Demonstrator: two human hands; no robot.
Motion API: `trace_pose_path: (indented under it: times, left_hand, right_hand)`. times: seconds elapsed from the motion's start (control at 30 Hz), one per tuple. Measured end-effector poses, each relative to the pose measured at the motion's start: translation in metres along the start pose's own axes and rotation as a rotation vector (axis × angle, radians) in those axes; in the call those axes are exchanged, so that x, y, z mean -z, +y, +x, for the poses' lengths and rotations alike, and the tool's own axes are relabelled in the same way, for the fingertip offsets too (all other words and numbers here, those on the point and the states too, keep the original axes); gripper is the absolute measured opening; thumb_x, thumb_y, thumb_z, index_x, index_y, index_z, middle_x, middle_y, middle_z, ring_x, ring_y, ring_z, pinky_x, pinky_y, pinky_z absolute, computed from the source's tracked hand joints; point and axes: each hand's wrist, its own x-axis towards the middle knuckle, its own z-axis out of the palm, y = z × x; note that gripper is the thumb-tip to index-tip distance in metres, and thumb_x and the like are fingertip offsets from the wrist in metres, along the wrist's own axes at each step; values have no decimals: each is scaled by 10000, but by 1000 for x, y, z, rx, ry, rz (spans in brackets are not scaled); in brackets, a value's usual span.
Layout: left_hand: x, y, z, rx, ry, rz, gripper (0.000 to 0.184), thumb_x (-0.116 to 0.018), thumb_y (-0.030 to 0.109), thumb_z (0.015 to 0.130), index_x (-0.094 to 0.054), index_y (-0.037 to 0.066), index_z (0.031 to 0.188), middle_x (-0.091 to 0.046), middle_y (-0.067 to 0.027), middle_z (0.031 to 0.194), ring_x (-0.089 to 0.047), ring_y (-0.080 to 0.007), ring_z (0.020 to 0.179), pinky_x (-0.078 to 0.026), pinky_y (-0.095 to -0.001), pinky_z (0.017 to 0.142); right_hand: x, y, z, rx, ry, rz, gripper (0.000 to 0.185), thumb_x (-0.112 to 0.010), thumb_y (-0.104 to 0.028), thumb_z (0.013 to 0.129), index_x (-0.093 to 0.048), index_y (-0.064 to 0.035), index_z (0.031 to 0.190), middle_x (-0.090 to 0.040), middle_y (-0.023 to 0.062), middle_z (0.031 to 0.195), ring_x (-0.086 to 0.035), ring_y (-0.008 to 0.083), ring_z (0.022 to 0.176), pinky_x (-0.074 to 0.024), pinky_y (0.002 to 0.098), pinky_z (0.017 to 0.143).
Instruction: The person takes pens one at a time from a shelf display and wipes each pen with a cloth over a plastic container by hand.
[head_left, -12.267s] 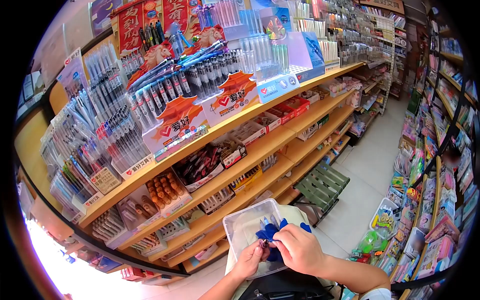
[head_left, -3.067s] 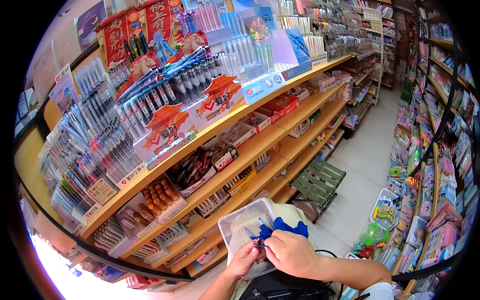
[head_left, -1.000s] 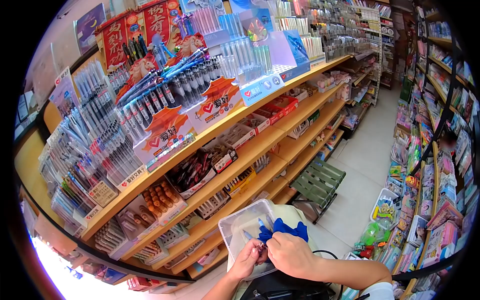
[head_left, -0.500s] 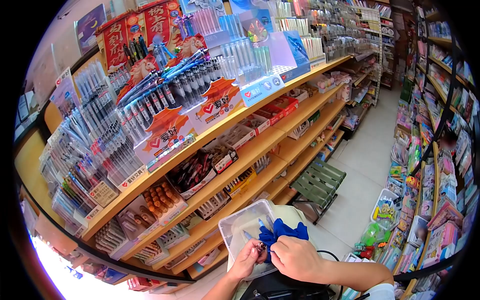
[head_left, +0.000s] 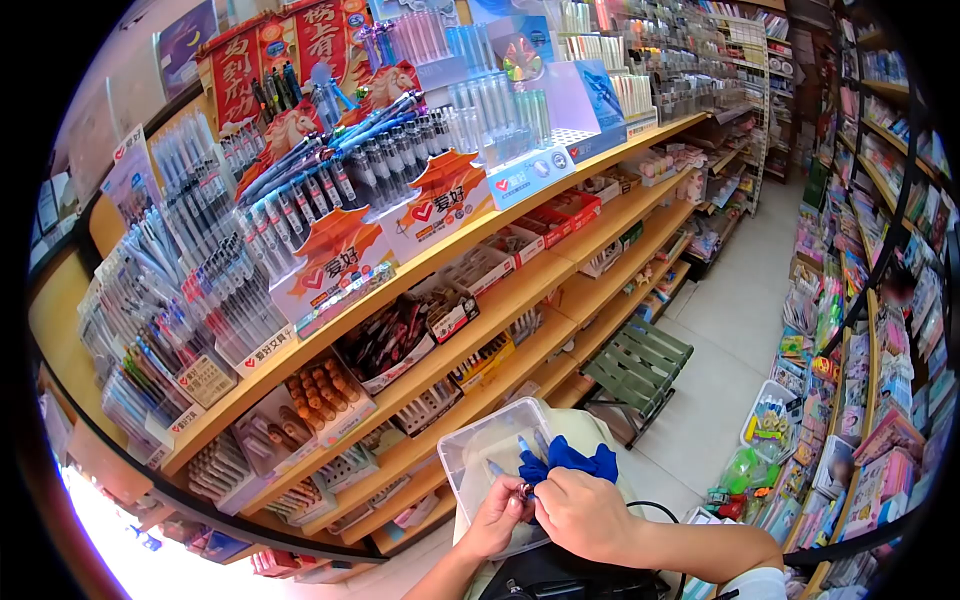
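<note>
A small dark, shiny item is pinched in my left hand; it is too small to identify. My right hand is closed on a blue cloth, with its fingertips against the small item. The cloth bunches up above and behind my right hand. Beneath both hands sits a clear plastic box on my lap. Several light-blue and grey pens lie in the box, partly covered by the cloth.
Wooden shelves full of pens and boxes run across the left and middle. A green folding stool stands right of the box. Another stocked shelf lines the right side. A black bag is at the bottom.
My right hand has moved slightly left and up, back against the small item at my left fingertips. The view has shifted very slightly.
</note>
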Motion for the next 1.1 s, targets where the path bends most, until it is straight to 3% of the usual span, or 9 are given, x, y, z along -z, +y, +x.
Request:
trace_pose_path:
  times: [0.43, 0.53, 1.1]
  left_hand:
    - [3, -6, -2, -35, -52, -58, 286, -380, 371, 927, -399, 90, 975, -396, -19, 731, -341, -110, 647, -320, -242, 606]
    - [4, -7, -1, -44, -68, -46, 302, -373, 385, 925, -399, 88, 974, -398, -23, 734, -341, -113, 650, -323, -245, 613]
    - [3, -4, -5, 54, 3, -19, 301, -351, 339, 941, -437, 53, 976, -409, -21, 722, -348, -111, 654, -328, -243, 623]
  right_hand:
    - [-2, 11, -3, -12, -61, -75, 80, -558, -76, 660, -500, -30, 688, -502, 95, 681, -551, 226, 626, -466, 303, 535]
    - [1, 13, -3, -57, -28, -11, 109, -614, -79, 701, -512, -39, 698, -482, 84, 651, -534, 248, 595, -449, 343, 533]
    - [13, 4, -1, 73, -40, 71, 101, -619, -49, 678, -527, -43, 718, -482, 69, 676, -538, 227, 604, -443, 320, 520]
